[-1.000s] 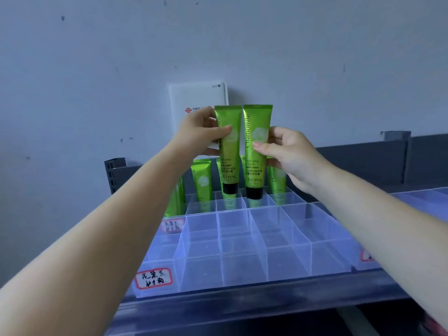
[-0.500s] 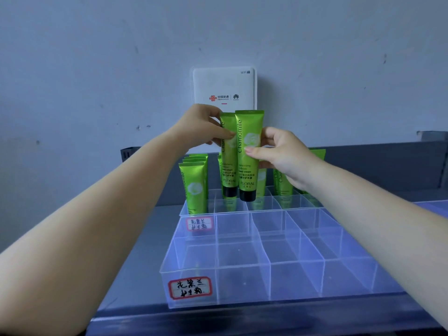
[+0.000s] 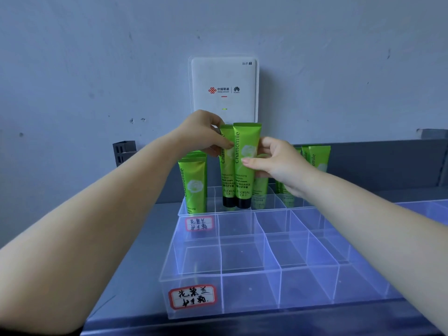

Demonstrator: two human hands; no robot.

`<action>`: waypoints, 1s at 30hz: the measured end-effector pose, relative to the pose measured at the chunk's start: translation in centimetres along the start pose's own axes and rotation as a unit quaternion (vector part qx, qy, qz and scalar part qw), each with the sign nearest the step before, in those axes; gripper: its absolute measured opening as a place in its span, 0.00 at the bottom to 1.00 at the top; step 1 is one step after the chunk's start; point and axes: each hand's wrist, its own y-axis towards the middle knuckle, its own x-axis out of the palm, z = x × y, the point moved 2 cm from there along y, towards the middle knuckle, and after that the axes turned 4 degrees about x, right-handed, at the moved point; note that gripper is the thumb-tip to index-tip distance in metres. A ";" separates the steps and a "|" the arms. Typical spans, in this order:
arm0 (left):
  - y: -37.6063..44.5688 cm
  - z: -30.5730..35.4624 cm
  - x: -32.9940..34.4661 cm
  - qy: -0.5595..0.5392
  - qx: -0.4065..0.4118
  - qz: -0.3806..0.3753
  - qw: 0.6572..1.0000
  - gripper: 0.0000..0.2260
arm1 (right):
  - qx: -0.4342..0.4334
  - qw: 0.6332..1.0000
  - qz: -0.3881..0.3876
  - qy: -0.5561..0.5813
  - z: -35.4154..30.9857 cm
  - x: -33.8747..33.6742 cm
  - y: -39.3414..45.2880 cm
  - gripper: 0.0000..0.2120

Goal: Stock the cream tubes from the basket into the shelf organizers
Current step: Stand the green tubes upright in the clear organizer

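Two green cream tubes with black caps stand cap-down over the far clear organizer (image 3: 194, 209). My left hand (image 3: 203, 135) pinches the rear tube (image 3: 226, 175) near its top. My right hand (image 3: 278, 163) pinches the front tube (image 3: 244, 175) at its middle. Both caps sit at about the level of the organizer's rim, in its second column. More green tubes stand in that organizer: a stack at the left (image 3: 192, 183) and others at the right (image 3: 317, 157), partly hidden behind my right hand. The basket is out of view.
A near clear organizer (image 3: 242, 270) with a grid of compartments and a red-bordered handwritten label (image 3: 192, 296) lies on the grey shelf (image 3: 145, 238). A white WiFi router (image 3: 224, 89) hangs on the wall behind. A grey back rail (image 3: 388, 163) runs along the shelf's rear.
Both hands have lowered the two tubes toward the far organizer. The camera has tilted so the shelf sits lower and nearer in view, and the router now shows in full.
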 end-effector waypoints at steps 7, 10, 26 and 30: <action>0.3 -0.7 0.4 0.004 -0.011 -0.001 1.000 0.12 | -0.007 1.000 -0.017 -0.011 0.4 0.2 -0.4 0.13; 0.3 -0.8 0.6 0.035 -0.010 -0.022 0.999 0.09 | 0.007 1.000 -0.026 -0.013 0.9 0.5 -0.4 0.12; 0.6 -1.3 1.4 0.095 -0.024 -0.114 0.989 0.07 | 0.038 0.994 -0.074 -0.065 2.3 1.4 -0.8 0.12; 0.3 -1.2 1.2 0.107 -0.025 -0.124 0.986 0.07 | 0.034 0.994 -0.075 -0.076 2.2 1.7 -0.9 0.12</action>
